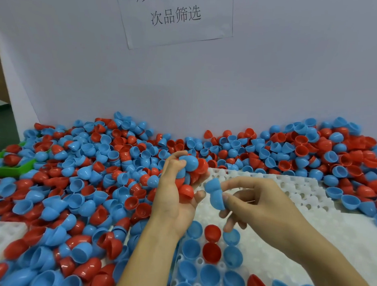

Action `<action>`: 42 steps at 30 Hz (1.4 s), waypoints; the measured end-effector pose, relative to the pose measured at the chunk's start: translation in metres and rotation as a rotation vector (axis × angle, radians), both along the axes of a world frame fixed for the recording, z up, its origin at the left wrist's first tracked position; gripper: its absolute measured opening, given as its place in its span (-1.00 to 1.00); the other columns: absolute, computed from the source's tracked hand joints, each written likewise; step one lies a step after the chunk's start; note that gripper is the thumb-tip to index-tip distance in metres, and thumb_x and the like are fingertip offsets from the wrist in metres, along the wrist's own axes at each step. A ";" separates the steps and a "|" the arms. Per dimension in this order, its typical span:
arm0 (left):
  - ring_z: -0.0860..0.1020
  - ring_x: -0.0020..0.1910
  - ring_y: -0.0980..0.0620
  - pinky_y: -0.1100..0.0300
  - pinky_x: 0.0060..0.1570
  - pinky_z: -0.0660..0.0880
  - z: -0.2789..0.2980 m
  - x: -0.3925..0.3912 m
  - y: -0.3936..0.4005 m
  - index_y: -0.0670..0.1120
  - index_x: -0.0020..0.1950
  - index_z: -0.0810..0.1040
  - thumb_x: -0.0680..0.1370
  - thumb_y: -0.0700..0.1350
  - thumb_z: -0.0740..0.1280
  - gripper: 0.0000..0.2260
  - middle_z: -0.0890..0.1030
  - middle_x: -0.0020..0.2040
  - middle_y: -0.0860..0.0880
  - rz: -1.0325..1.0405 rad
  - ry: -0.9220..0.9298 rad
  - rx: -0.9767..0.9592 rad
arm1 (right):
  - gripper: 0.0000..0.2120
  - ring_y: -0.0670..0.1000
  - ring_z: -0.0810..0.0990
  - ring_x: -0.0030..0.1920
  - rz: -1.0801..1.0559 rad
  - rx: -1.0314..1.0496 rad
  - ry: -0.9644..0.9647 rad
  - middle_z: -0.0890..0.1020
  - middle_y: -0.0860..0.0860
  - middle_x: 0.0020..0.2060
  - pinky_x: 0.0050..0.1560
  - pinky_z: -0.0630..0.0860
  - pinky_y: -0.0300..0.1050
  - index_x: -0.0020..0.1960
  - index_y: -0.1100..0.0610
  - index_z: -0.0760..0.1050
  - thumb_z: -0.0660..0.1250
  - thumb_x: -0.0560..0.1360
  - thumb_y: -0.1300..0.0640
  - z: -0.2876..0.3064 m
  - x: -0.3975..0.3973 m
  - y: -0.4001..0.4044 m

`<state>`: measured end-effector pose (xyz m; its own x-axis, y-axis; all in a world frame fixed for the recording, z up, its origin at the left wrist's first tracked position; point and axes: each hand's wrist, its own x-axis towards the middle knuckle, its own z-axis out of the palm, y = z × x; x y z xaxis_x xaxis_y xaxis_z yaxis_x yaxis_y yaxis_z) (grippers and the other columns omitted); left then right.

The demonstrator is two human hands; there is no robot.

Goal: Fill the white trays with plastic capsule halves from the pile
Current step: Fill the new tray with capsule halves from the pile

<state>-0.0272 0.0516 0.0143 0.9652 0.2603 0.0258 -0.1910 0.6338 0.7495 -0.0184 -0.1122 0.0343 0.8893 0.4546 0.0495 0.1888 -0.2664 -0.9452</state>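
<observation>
A big pile of red and blue capsule halves (92, 182) covers the table to the left and along the back wall. A white tray (309, 194) with round sockets lies in front of me; its near rows hold several blue and red halves (211, 250) set open side up. My left hand (177, 196) grips a bunch of red and blue halves (190, 166) above the tray's left edge. Just to its right, my right hand (251, 200) pinches nested blue halves (215, 195) between thumb and fingers.
A second white tray (2, 234) pokes out of the pile at the lower left. A green bin (13, 168) sits at the far left edge. A white wall with a paper sign (177, 16) stands close behind the pile.
</observation>
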 end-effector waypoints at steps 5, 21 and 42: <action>0.65 -0.24 -0.01 0.29 -0.54 0.42 0.000 0.000 -0.004 -0.02 -0.03 0.56 0.57 -0.15 0.25 -0.90 0.65 -0.16 -0.12 -0.020 -0.009 -0.054 | -0.79 -0.05 0.69 -0.32 -0.051 0.035 -0.059 0.68 -0.06 -0.29 -0.36 0.54 -0.27 -0.08 -0.09 0.65 0.45 0.49 0.24 -0.007 -0.003 0.011; 0.62 -0.28 0.01 0.17 -0.39 0.53 -0.004 0.006 -0.004 -0.03 0.03 0.53 0.57 -0.17 0.24 -0.89 0.63 -0.17 -0.08 0.054 -0.021 -0.004 | -0.74 -0.16 0.70 -0.24 -0.091 0.021 -0.024 0.69 -0.28 -0.18 -0.36 0.52 -0.31 -0.06 -0.16 0.64 0.33 0.56 0.20 -0.010 -0.003 0.013; 0.67 -0.19 -0.08 0.15 -0.27 0.62 -0.006 0.006 -0.005 -0.01 -0.01 0.59 0.28 -0.08 0.39 -0.71 0.62 0.05 -0.22 0.051 -0.020 0.066 | -0.75 -0.02 0.67 -0.44 -0.172 0.002 -0.044 0.72 -0.11 -0.31 -0.31 0.63 -0.09 -0.05 -0.08 0.67 0.31 0.57 0.24 -0.001 -0.006 0.013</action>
<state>-0.0209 0.0465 0.0086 0.9498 0.3064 0.0641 -0.2375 0.5719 0.7852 -0.0247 -0.0990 0.0331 0.9510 0.2954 0.0912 0.1819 -0.2962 -0.9376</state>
